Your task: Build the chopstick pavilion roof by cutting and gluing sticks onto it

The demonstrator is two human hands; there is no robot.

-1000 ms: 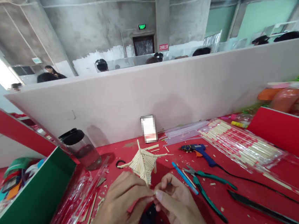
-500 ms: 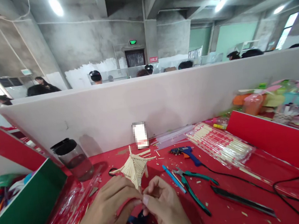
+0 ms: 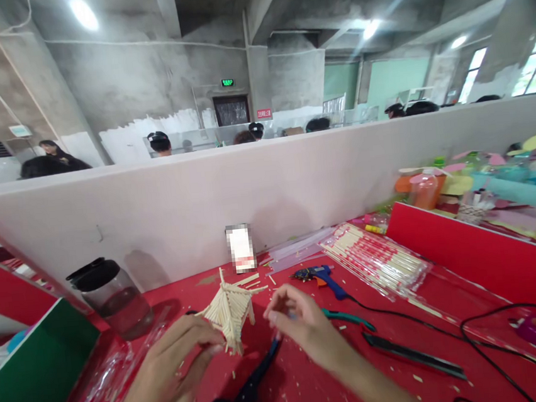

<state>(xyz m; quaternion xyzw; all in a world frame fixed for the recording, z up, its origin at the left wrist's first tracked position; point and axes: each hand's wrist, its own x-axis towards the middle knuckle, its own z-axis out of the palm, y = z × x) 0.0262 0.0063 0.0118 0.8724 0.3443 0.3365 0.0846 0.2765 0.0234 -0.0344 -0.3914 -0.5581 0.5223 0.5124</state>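
A small model of pale wooden sticks (image 3: 228,307), with a peaked roof and thin legs, stands on the red tabletop. My left hand (image 3: 181,361) is at its near left side, finger and thumb tips close together; whether they touch the model is unclear. To its right, my right hand (image 3: 303,327) is raised with fingers curled and thumb against the forefinger. Anything in either pinch is too small to make out. Below and between the hands lies a dark blue hand tool (image 3: 250,386). Green-handled pliers (image 3: 350,316) are partly hidden behind my right hand.
A blue glue gun (image 3: 323,278) trails its black cable rightwards. Beyond it lie bagged wooden sticks (image 3: 377,257); nearer is a black-handled cutter (image 3: 413,354). A lidded bottle (image 3: 111,301) stands left, and a phone (image 3: 241,249) leans against the white partition (image 3: 179,216). Low boards flank the table.
My hands have parted: the right has moved right and up, the left leftwards to the model's side. The dark blue tool shows more, the pliers less. The view has turned slightly right.
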